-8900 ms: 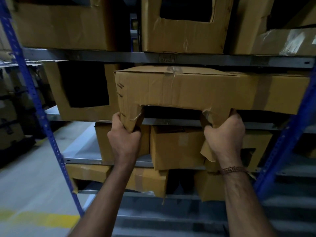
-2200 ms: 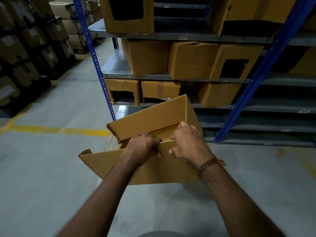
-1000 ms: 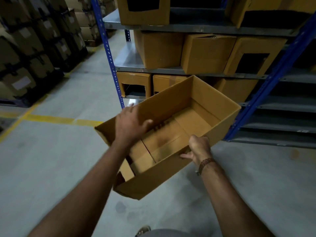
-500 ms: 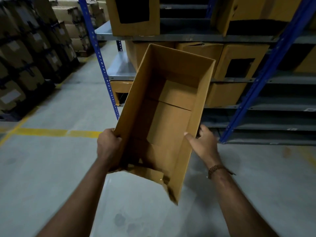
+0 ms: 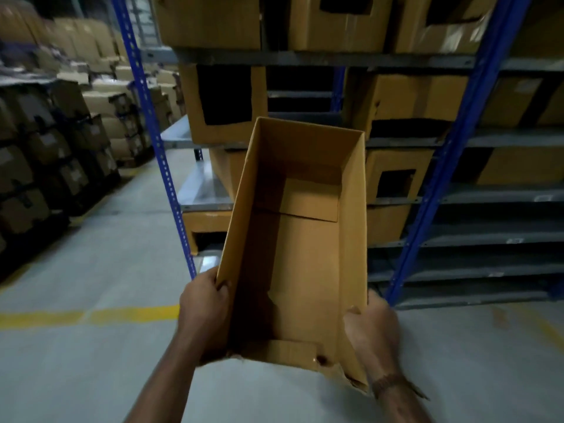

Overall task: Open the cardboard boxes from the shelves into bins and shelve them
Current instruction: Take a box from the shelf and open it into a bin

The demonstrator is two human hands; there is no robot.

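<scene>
Cardboard box [image 5: 300,254], open and empty, held up near the shelves [image 5: 320,59], long axis pointing far; left hand [image 5: 203,312] gripping near-left wall, right hand [image 5: 374,326] clasping near-right wall, fingers curled round cardboard

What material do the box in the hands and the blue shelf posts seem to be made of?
Box: matte brown cardboard, apparently; folded flaps inside, a torn near corner.
Blue shelf posts: probably painted metal; a smooth blue coat and a row of punched holes.
</scene>
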